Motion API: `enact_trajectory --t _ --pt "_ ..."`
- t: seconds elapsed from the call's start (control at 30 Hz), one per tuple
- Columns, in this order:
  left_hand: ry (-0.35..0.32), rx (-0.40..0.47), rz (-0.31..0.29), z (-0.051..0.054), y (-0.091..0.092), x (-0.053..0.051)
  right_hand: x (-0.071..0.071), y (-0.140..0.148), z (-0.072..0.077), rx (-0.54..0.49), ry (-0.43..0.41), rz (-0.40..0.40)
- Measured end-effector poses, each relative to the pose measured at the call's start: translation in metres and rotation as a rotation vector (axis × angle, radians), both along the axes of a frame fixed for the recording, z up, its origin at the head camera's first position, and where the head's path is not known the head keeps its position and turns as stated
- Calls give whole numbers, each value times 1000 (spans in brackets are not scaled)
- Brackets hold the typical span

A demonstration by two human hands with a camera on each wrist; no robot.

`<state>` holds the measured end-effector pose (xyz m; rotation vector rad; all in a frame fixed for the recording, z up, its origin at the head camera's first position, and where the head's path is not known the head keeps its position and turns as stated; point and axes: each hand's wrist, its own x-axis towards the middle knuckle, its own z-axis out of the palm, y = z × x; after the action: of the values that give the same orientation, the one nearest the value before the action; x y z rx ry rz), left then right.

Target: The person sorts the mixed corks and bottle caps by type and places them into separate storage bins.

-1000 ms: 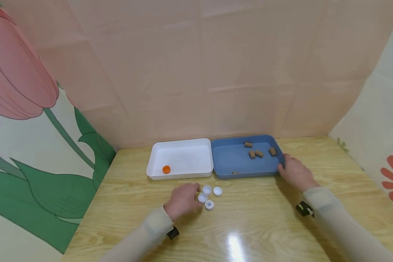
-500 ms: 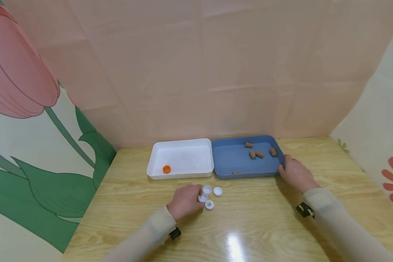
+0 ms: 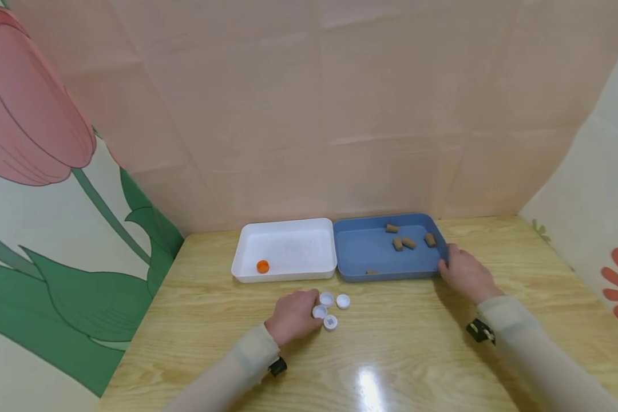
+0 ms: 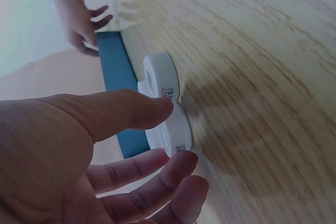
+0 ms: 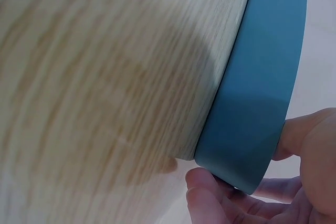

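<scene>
My left hand (image 3: pixel 293 316) is at a small group of white bottle caps on the table. In the left wrist view, its thumb and fingers pinch the sides of a ribbed white bottle cap (image 4: pixel 179 132), which stays on the tabletop. Close around it lie three more caps: an upturned one (image 3: pixel 326 299), another to its right (image 3: pixel 343 301) and one with a grey square mark (image 3: pixel 330 323). My right hand (image 3: pixel 464 274) grips the near right corner of the blue tray (image 5: pixel 252 87), thumb over the rim and fingers curled around the outside.
Left of the blue tray, touching it, sits a white tray (image 3: pixel 288 277) with an orange cap (image 3: pixel 262 266) inside. Several brown corks (image 3: pixel 408 243) lie in the blue tray. A pink backdrop (image 3: pixel 268 114) rises behind the wooden table (image 3: pixel 401 343).
My left hand has moved slightly right, its fingers closing in around the nearest white bottle cap. The right hand has kept its grip on the blue tray.
</scene>
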<state>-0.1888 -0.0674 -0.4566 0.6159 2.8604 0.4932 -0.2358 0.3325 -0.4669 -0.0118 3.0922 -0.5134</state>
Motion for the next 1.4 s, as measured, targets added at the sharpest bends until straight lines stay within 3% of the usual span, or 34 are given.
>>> enact_trajectory --t 0.57,1.13,1.4 --pt "5 5 -3 0 -2 -2 -1 -2 -2 1 33 11" --pt "12 11 -5 10 -3 2 0 0 -3 1 26 10" --pt "2 18 25 21 -7 -2 1 -1 0 -4 14 5"
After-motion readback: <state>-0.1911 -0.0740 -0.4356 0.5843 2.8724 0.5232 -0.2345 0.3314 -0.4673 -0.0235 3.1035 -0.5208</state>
